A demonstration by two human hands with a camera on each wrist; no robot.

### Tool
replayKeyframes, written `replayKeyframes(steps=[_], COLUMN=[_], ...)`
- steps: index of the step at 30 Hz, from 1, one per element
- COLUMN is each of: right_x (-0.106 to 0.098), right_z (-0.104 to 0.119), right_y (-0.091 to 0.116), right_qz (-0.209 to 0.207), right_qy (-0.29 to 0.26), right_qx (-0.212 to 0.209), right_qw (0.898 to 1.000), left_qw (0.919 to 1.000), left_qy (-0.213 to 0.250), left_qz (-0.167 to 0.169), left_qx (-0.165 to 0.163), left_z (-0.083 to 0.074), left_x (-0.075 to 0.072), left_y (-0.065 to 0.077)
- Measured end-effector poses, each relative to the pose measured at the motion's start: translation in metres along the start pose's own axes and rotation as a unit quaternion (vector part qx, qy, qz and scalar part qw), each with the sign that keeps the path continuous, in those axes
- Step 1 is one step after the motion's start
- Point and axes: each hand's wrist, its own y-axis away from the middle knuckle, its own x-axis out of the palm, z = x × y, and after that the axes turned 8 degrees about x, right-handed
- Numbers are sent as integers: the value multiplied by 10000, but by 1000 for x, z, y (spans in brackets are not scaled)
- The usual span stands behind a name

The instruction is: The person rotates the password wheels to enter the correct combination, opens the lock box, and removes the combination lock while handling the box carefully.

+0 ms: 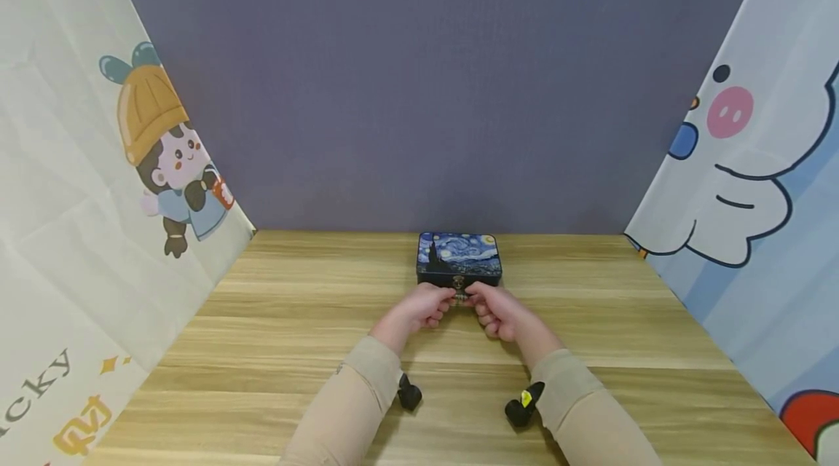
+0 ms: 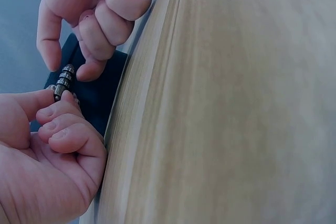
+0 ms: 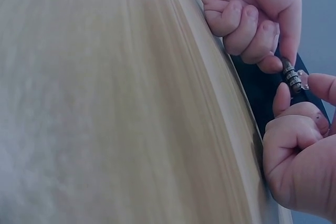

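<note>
A small tin box point(image 1: 462, 253), dark-sided with a swirling blue night-sky picture on its lid, stands closed at the back of the table. On its front is a bronze-coloured clasp point(image 1: 458, 282). A small combination padlock point(image 2: 64, 80) with ridged number dials hangs there. My left hand point(image 1: 426, 304) pinches one end of the padlock between thumb and forefinger, its other fingers curled. Facing it, my right hand point(image 1: 501, 309) has thumb and forefinger spread on either side of the padlock's other end, with gaps to the dials point(image 3: 292, 77) in the wrist views.
The wood-grain table point(image 1: 295, 349) stretches to both sides and in front of the box. A grey-purple panel point(image 1: 419, 87) rises close behind it. Printed cartoon sheets point(image 1: 59, 160) flank the table. A black wrist camera point(image 1: 409, 395) sits at each cuff.
</note>
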Motion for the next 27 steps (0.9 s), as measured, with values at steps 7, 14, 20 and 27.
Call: replayKeyframes(steps=[7,14,20,27], right_x=[3,7,8,9], right_z=[-1,-2,-3,-2], right_y=[-2,-4,-5,-7], right_qz=[-25,-147,-186,-193], right_qy=[6,45,80,109], right_qx=[-40,-111,-130,-140], right_qw=[10000,9998,9997,9997], left_qw=[10000,10000,10000,10000], left_qy=[32,49,54,44], left_qz=[-18,9,31,9], left_qx=[-5,48,72,65], left_z=[-1,-2,-1,-1], left_x=[1,1,1,1], left_y=[1,3,2,2])
